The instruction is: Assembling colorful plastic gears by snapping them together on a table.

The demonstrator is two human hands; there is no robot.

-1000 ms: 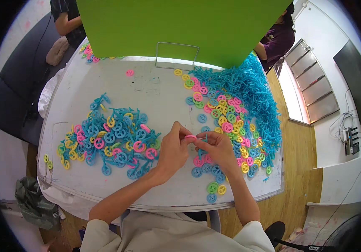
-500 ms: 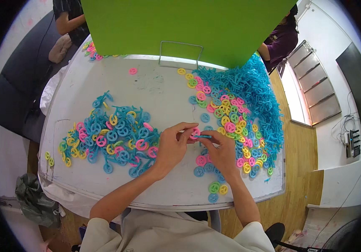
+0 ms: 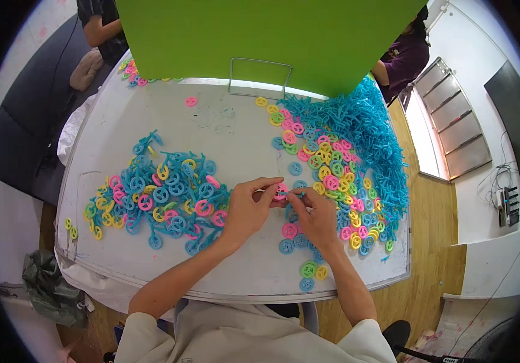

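Between the fingertips of my left hand (image 3: 249,212) is a small pink spoked plastic wheel (image 3: 280,191), tilted up above the table. My right hand (image 3: 316,216) pinches a thin blue plastic stem (image 3: 297,194) against the wheel's right side; its end is mostly covered by fingers. Left of my hands lies a heap of blue stems with wheels on them (image 3: 161,195), mixed blue, pink, yellow and green. Loose flat wheels (image 3: 331,183) in the same colours spread beside and beyond my right hand.
A large pile of loose blue stems (image 3: 366,127) covers the table's far right. Across the back stands a green panel (image 3: 260,36) with a wire stand (image 3: 231,78). People sit behind it at both sides. A lone pink wheel (image 3: 191,101) lies on the white table (image 3: 235,145).
My right fingers have moved slightly left, closer to the pink wheel, bringing the blue stem against it. Less of the stem shows now. My left hand has barely shifted.
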